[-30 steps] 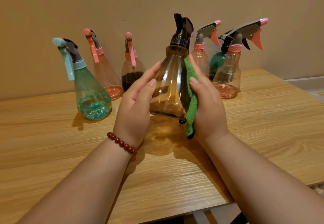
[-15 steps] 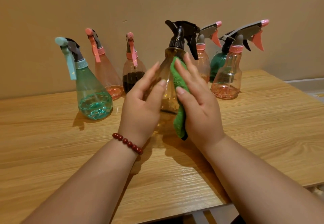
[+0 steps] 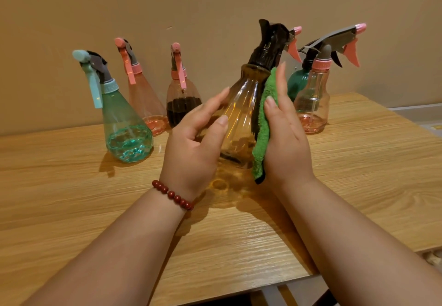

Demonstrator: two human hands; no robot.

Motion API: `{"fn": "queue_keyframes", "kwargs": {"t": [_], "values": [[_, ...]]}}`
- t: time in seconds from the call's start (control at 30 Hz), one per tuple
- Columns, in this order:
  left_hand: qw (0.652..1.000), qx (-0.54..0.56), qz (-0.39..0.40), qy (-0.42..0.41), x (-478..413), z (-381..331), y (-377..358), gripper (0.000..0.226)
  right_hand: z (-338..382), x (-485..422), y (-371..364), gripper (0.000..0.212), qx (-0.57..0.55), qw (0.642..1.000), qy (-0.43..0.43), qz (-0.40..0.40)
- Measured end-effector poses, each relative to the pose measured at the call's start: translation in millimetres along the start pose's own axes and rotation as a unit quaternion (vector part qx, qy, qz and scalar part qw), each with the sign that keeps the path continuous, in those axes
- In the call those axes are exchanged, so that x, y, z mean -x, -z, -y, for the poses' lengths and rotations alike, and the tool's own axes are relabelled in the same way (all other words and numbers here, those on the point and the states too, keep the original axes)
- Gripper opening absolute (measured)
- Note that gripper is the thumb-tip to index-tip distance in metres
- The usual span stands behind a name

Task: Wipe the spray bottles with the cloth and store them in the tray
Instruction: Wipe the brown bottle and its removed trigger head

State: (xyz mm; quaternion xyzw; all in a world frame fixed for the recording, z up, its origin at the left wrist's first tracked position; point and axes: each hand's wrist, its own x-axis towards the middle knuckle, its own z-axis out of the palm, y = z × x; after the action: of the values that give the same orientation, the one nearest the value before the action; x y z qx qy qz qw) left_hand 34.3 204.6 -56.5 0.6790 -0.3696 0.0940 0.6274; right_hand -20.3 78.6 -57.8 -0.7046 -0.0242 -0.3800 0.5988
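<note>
Amber bottle [image 3: 241,114] tilted between the hands. Left hand [image 3: 191,145] grips it; flat right hand [image 3: 284,138] presses cloth [image 3: 263,123] against it.

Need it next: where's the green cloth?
Centre of the head view, the green cloth is pressed by the right hand against the right side of the amber bottle.

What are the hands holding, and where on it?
Left hand grips the amber bottle low on its body; right hand presses the green cloth against its side.

- The left hand [image 3: 191,147] grips an amber spray bottle [image 3: 241,114], tilted.
- The right hand [image 3: 284,138] presses a green cloth [image 3: 263,123] against the bottle's right side.
</note>
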Motion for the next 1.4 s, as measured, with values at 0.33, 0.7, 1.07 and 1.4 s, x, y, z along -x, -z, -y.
{"fn": "queue_keyframes", "kwargs": {"t": [0.33, 0.7, 1.07, 1.4], "values": [[0.998, 0.030, -0.053, 0.014, -1.6, 1.5, 5.8, 0.039, -0.3, 4.4, -8.0, 0.055, 0.000, 0.998, -0.011, 0.058], [0.990, 0.090, -0.091, 0.056, -8.2, 0.6, 8.4, 0.045, -1.0, 5.5, -9.8, 0.057, -0.058, 0.994, -0.030, 0.087], [0.997, 0.058, 0.000, 0.042, -6.6, 0.7, 0.2, 0.047, -5.0, 1.8, 0.7, 0.053, 0.010, 0.997, 0.080, 0.004], [0.996, 0.086, -0.010, 0.028, -3.1, 1.2, 1.3, 0.044, 1.3, 0.5, -2.9, 0.041, -0.001, 0.999, -0.024, 0.039]]}}
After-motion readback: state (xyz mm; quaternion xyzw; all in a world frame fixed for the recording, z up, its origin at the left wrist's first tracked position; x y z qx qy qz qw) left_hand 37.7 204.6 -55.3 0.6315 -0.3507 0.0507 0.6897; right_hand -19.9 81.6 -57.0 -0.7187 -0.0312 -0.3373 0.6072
